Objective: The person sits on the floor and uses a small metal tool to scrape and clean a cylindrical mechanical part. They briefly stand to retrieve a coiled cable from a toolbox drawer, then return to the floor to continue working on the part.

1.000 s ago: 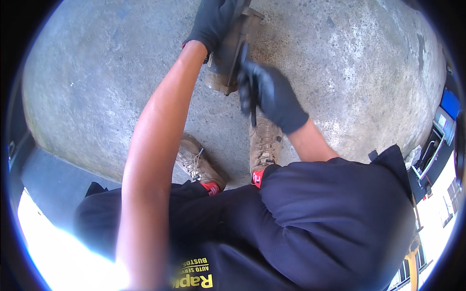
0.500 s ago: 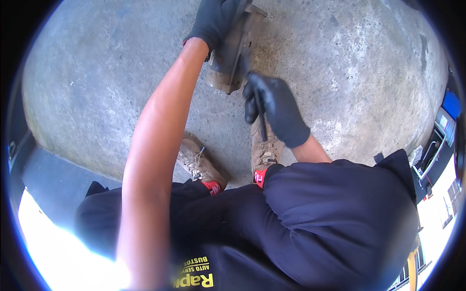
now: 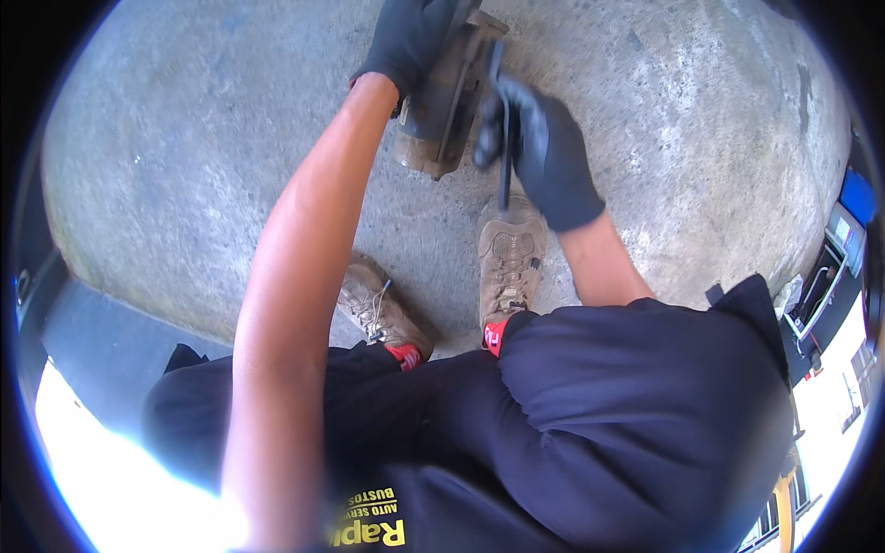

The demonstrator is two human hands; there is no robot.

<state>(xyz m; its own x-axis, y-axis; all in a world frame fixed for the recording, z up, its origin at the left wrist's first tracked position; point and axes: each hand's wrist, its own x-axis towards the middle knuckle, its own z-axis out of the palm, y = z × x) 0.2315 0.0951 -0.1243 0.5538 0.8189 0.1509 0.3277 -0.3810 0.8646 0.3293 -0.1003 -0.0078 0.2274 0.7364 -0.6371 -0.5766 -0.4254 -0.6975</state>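
Note:
At the top of the head view, my left hand (image 3: 410, 41) in a black glove is closed on a grimy, dark cylindrical metal part (image 3: 433, 124) with a flanged upper end, above the concrete. My gloved right hand (image 3: 539, 152), slightly blurred, grips a long, thin dark bar (image 3: 504, 189) just right of the part. The bar's upper end reaches up along the part's right side; whether it touches the part is unclear.
Concrete floor (image 3: 194, 157) surrounds my two brown shoes (image 3: 510, 267) (image 3: 373, 304). At the right rim are a blue container (image 3: 855, 195), an open tray (image 3: 820, 286) with dark items and a yellow object (image 3: 785, 507). A darker floor strip (image 3: 138, 323) lies at lower left.
My right hand with the bar went down, then came back up and shifted right, away from the part's middle. My left hand and the part have barely moved.

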